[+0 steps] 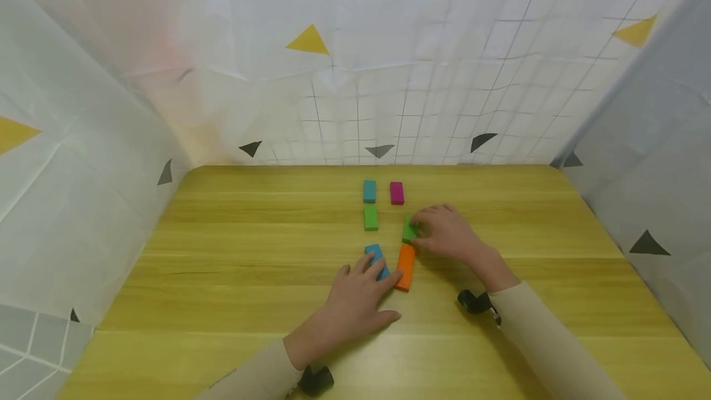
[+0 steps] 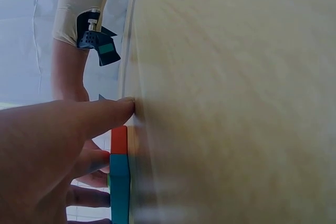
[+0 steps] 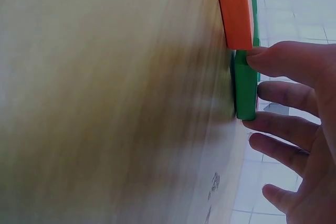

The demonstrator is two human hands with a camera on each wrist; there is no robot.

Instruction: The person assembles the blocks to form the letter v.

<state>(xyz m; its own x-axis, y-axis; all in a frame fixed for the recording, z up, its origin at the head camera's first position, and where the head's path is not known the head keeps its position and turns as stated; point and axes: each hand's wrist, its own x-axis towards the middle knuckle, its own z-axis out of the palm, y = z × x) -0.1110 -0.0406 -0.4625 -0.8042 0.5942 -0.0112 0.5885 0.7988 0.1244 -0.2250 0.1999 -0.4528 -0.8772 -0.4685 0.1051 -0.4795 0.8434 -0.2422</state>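
Note:
My left hand [image 1: 355, 304] lies spread over the blue block [image 1: 375, 257], fingertips on its top and one finger reaching the orange block [image 1: 406, 268]. In the left wrist view the blue block [image 2: 120, 190] stands beside the red-orange one [image 2: 119, 140], with the left thumb held apart. My right hand [image 1: 447, 232] pinches the nearer-right green block [image 1: 408, 230] just behind the orange block. The right wrist view shows thumb and fingers at the ends of that green block [image 3: 246, 90], close to the orange block [image 3: 234, 11].
Behind the hands, another green block [image 1: 370, 218] lies in front of a teal block [image 1: 369, 191], with a magenta block [image 1: 397, 193] to the right. White sheets with triangles surround the wooden table [image 1: 250, 252].

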